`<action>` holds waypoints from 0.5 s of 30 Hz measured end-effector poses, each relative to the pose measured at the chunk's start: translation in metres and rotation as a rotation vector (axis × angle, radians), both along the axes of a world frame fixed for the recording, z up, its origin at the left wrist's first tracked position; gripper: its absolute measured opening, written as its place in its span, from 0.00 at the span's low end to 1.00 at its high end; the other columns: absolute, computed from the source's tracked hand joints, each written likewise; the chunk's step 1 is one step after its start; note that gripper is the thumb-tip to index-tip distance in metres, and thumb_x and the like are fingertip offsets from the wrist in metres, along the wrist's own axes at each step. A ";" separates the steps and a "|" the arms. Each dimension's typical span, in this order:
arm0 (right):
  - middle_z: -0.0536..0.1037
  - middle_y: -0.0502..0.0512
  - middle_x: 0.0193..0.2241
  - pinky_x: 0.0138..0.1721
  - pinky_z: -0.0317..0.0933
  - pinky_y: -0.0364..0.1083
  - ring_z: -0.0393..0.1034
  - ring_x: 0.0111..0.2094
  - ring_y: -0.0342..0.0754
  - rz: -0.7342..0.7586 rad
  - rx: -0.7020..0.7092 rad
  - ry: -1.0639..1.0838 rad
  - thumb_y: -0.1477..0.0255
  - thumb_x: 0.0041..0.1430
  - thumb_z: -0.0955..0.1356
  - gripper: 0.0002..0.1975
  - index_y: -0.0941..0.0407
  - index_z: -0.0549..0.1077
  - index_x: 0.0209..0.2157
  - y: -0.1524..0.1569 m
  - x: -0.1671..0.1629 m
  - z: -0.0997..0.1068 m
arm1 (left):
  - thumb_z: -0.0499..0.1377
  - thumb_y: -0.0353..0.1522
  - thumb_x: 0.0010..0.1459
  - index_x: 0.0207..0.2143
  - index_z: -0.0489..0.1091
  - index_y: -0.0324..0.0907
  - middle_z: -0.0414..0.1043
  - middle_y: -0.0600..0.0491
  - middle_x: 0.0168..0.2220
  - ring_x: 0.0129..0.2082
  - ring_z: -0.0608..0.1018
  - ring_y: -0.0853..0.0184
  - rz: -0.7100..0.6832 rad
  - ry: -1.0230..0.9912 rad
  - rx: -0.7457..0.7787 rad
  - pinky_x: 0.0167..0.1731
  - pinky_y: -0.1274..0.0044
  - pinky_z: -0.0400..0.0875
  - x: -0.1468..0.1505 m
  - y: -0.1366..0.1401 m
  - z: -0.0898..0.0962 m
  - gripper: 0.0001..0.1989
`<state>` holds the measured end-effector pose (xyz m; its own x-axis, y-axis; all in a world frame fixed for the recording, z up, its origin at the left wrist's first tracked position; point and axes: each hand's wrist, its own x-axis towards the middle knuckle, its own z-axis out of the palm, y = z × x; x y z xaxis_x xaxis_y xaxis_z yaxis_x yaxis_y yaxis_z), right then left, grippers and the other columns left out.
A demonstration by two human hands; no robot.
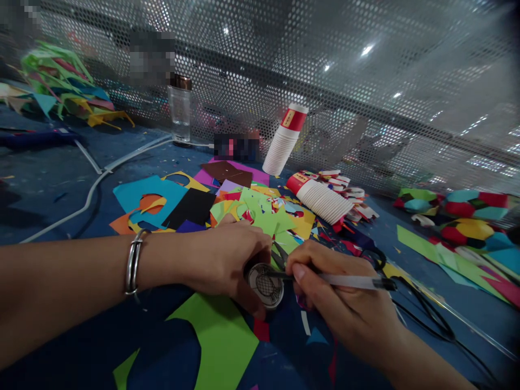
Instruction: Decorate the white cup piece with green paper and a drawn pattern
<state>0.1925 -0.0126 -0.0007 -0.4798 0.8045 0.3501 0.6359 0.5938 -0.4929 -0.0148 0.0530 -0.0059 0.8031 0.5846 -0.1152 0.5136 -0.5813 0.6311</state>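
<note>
My left hand [227,260], a silver bangle [133,262] on its wrist, curls round a small round object [266,286] with a raised rim. Dark lines form a netted pattern on its pale face, and the rest of it is hidden by my fingers. A pen [345,281] with a clear barrel and black end is pinched in my right hand [337,303], its tip at the patterned face. Just beyond lie dark pointed blades [279,255], partly covered. Under my left hand is a cut sheet of green paper [223,336], with a red scrap [261,329] beside it.
Coloured paper scraps [268,208] cover the middle. Behind stand a leaning stack of paper cups [284,143] and a clear bottle [181,114]; another cup stack [320,197] lies sideways. A white cable [91,192] crosses left, a black cable [441,319] right. Perforated metal panel [345,92] rises behind.
</note>
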 end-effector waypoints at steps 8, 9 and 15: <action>0.72 0.46 0.22 0.25 0.60 0.41 0.66 0.21 0.40 -0.023 0.015 -0.022 0.74 0.68 0.60 0.11 0.55 0.69 0.32 0.000 0.001 -0.001 | 0.72 0.49 0.40 0.36 0.72 0.44 0.76 0.56 0.35 0.36 0.74 0.63 -0.004 -0.014 0.035 0.35 0.73 0.55 0.000 0.000 -0.001 0.26; 0.71 0.46 0.21 0.24 0.59 0.41 0.66 0.21 0.40 -0.017 0.011 -0.016 0.74 0.68 0.60 0.11 0.55 0.69 0.32 0.000 0.001 -0.001 | 0.72 0.49 0.40 0.36 0.72 0.44 0.76 0.56 0.35 0.36 0.74 0.63 -0.004 -0.015 0.028 0.35 0.73 0.55 0.000 0.000 -0.001 0.25; 0.70 0.45 0.21 0.24 0.59 0.41 0.65 0.21 0.40 -0.006 0.002 -0.012 0.75 0.68 0.60 0.11 0.55 0.69 0.31 -0.001 -0.001 0.001 | 0.72 0.49 0.40 0.35 0.71 0.44 0.76 0.56 0.35 0.36 0.74 0.63 -0.006 -0.020 0.022 0.34 0.73 0.55 -0.001 0.000 -0.001 0.25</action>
<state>0.1913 -0.0135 -0.0001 -0.4789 0.8067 0.3461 0.6455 0.5909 -0.4840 -0.0155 0.0530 -0.0065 0.8087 0.5819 -0.0862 0.4973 -0.5981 0.6284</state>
